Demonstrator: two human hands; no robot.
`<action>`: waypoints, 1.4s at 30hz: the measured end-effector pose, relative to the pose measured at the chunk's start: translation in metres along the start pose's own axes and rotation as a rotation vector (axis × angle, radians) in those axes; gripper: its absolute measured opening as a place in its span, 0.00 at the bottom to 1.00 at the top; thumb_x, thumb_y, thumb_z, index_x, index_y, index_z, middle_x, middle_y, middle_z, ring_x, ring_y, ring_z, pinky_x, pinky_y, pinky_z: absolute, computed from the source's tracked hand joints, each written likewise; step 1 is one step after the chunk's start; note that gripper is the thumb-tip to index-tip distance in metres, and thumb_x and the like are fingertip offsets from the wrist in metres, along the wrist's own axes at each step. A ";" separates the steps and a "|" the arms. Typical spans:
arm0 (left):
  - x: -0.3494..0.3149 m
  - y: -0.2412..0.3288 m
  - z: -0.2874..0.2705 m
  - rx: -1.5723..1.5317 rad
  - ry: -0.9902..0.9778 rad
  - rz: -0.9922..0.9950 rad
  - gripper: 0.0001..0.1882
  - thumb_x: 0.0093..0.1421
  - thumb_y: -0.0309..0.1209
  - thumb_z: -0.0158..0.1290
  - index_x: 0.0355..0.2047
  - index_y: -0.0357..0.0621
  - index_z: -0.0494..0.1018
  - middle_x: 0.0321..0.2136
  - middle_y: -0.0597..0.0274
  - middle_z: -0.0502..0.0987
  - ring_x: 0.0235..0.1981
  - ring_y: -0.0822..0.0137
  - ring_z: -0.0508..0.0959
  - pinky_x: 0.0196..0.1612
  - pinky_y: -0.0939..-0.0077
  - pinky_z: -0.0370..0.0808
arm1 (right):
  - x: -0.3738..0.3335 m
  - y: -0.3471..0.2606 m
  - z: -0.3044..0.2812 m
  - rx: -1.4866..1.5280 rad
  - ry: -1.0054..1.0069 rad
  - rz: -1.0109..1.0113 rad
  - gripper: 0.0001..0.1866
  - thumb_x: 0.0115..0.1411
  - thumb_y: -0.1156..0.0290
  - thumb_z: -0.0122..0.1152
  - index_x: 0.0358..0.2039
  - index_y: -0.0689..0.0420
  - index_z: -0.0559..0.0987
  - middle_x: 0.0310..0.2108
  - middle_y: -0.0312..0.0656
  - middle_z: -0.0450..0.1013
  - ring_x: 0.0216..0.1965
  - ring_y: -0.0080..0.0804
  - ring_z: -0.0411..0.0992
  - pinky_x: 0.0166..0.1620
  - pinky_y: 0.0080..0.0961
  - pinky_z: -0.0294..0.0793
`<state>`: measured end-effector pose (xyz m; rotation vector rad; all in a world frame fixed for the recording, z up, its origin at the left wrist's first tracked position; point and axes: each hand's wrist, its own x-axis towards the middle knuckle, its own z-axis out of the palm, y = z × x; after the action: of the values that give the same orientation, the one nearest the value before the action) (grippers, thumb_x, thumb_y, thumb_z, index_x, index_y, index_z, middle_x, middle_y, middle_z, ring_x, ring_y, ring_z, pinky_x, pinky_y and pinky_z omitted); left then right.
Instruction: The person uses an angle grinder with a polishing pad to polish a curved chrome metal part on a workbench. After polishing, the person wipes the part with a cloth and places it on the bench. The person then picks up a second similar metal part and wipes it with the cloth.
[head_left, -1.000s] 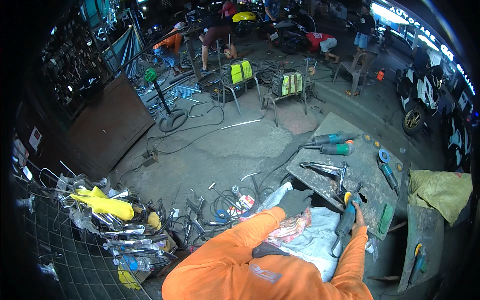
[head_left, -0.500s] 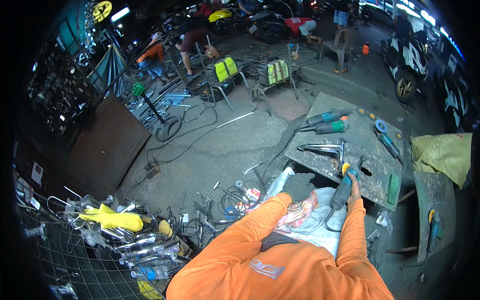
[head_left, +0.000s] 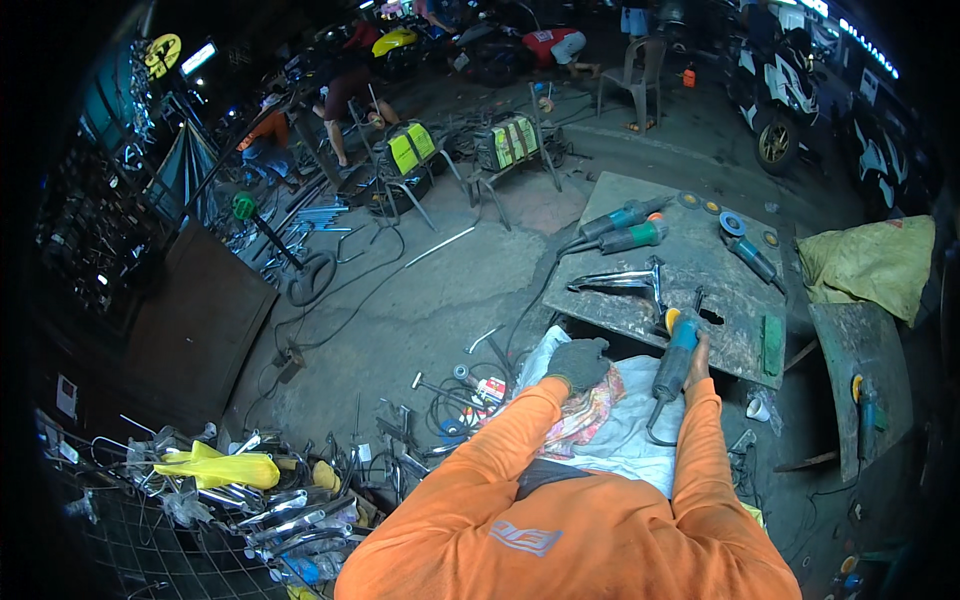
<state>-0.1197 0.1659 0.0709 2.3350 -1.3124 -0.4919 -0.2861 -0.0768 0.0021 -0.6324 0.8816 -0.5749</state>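
Observation:
My right hand [head_left: 698, 362] is wrapped around the teal and dark body of an angle grinder [head_left: 676, 358]. The grinder stands nearly upright, its yellow disc [head_left: 672, 321] toward the near edge of a worn board [head_left: 625, 312]. My left hand [head_left: 580, 364], in a dark grey glove, is closed above a pink patterned cloth [head_left: 590, 415]; what it grips, if anything, is hidden. Pale blue-white fabric [head_left: 630, 440] covers my lap. On the board, close to the disc, lies a shiny bent metal piece [head_left: 620, 280].
More grinders [head_left: 635, 236] and loose discs [head_left: 700, 203] lie on the board. A yellowish sack [head_left: 865, 260] is to its right. Metal parts and yellow plastic [head_left: 220, 468] pile up at left. Cables cross the floor near two green welding machines [head_left: 408, 150]. Other people work farther back.
The whole view has swung slightly, so the surroundings sit farther left and higher. Both hands keep nearly the same pose, with the grinder still in my right hand.

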 end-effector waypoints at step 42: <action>-0.012 0.005 -0.013 -0.047 -0.015 -0.015 0.28 0.62 0.44 0.54 0.60 0.46 0.74 0.53 0.47 0.80 0.54 0.48 0.80 0.57 0.54 0.76 | 0.007 -0.004 -0.008 -0.161 -0.064 -0.055 0.26 0.59 0.51 0.63 0.44 0.63 0.77 0.27 0.45 0.75 0.25 0.38 0.77 0.30 0.33 0.79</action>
<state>-0.1233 0.1763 0.0857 2.3086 -1.2777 -0.5399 -0.2906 -0.0862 -0.0026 -0.8185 0.8580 -0.5340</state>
